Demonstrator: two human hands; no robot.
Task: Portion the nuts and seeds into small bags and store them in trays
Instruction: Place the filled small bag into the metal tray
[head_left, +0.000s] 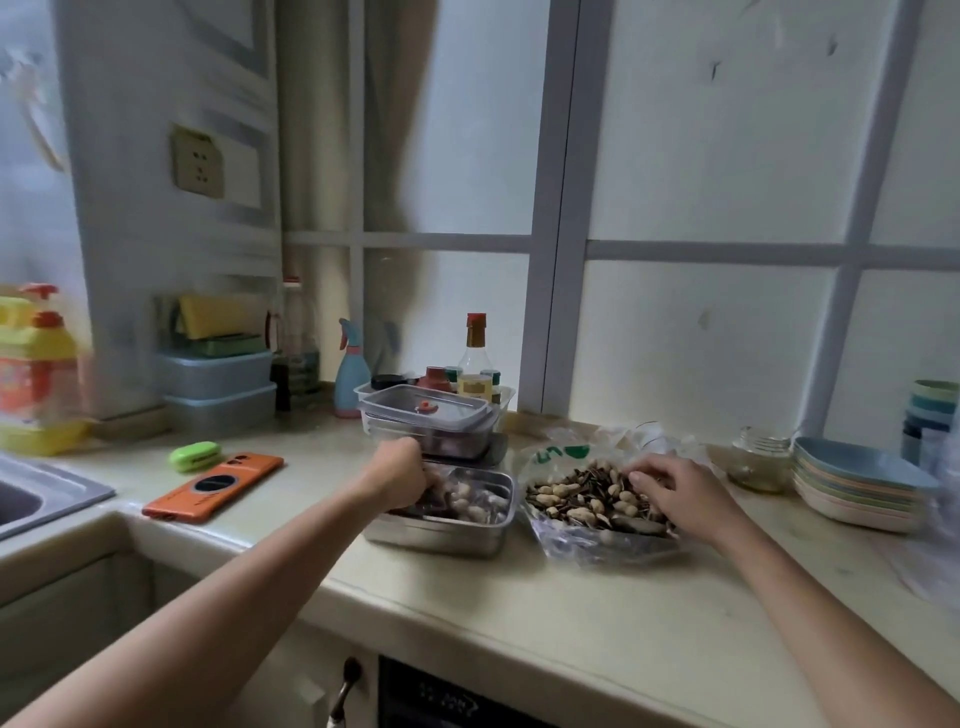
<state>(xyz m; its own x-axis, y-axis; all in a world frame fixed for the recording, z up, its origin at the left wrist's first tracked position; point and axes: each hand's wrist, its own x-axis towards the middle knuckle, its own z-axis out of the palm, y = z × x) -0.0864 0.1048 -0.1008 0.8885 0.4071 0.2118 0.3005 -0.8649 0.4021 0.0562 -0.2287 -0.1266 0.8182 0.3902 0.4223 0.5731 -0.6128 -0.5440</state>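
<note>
A person stands at a pale kitchen table (571, 613) below a frosted window. The left hand (400, 470) reaches into the far left corner of a steel tray (441, 535) near the table's middle. Its fingers curl down among blurred nuts and what look like small clear bags; I cannot tell whether they grip one. Just right of the tray, a heap of peanuts and sunflower seeds (576, 499) lies on an opened plastic bag (587, 545). The right hand (670, 486) rests on the heap, fingers bent and slightly spread, tips touching the peanuts. Stacked lidded containers (431, 421) sit behind the tray, an orange phone (215, 486) lies to the left, and stacked plates (857, 483) stand far right.
</note>
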